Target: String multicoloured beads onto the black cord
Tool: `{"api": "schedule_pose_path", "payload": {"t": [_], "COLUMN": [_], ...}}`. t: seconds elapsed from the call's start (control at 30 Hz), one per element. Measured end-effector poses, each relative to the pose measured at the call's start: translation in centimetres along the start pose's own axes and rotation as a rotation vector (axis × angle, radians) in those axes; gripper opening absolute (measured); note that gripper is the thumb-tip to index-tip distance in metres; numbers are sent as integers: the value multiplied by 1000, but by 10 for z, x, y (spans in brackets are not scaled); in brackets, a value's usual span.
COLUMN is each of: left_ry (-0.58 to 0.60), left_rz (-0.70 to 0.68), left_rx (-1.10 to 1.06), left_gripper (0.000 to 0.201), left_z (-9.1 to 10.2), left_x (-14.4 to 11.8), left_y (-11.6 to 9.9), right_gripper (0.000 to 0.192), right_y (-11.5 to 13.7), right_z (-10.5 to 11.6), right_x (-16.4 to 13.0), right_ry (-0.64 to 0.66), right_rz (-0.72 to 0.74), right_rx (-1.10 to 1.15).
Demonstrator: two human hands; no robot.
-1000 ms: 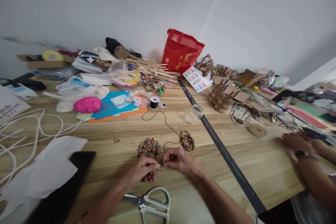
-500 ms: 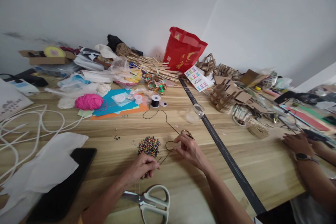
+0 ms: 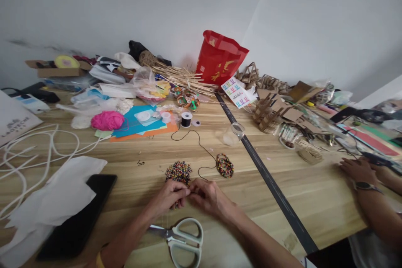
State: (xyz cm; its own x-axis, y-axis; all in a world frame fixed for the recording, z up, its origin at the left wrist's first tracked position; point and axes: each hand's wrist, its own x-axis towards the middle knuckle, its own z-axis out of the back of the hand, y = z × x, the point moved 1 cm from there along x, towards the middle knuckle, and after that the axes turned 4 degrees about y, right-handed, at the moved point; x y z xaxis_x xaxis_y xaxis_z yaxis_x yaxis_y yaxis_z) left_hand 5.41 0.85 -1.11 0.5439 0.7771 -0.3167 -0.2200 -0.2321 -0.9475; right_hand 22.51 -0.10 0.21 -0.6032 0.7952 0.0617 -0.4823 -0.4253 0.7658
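Note:
My left hand (image 3: 173,195) and my right hand (image 3: 207,196) meet fingertip to fingertip just in front of a pile of small multicoloured beads (image 3: 178,172). Both are closed in a pinch on the black cord (image 3: 205,150), which runs from my right fingers back to a spool of black cord (image 3: 186,120). Some beads hang or lie beneath my left hand; whether they are strung is hidden. A coil of strung beads (image 3: 225,165) lies right of the cord. Scissors (image 3: 184,238) with pale handles rest below my hands, blades pointing left.
A phone (image 3: 78,217) and white paper (image 3: 59,201) lie at left beside white cables (image 3: 47,150). A clear jar (image 3: 234,134) stands near the dark strip (image 3: 266,180). Behind are pink yarn (image 3: 107,120) and a red bag (image 3: 220,58). Another person's hand (image 3: 358,171) is at right.
My right hand has moved left and down from over the bead coil to meet my left hand, uncovering the coil. The cord loop between the hands has been drawn in.

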Motion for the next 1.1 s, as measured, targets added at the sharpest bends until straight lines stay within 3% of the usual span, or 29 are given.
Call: {"api": "schedule_pose_path", "payload": {"t": [0.47, 0.73, 1.1], "left_ry": [17, 51, 60], "left_rz": [28, 54, 90], "left_rx": [36, 83, 39], "left_gripper": [38, 35, 46], "left_z": [1, 0, -3], "left_x": [1, 2, 5], "left_y": [5, 2, -5], "right_gripper": [13, 14, 13], "right_y": [5, 3, -6], "right_z": [8, 9, 9], "right_x": [2, 0, 2], "right_ry": [9, 20, -4], "right_rz": [77, 28, 66], "right_rx": [-51, 40, -60]}}
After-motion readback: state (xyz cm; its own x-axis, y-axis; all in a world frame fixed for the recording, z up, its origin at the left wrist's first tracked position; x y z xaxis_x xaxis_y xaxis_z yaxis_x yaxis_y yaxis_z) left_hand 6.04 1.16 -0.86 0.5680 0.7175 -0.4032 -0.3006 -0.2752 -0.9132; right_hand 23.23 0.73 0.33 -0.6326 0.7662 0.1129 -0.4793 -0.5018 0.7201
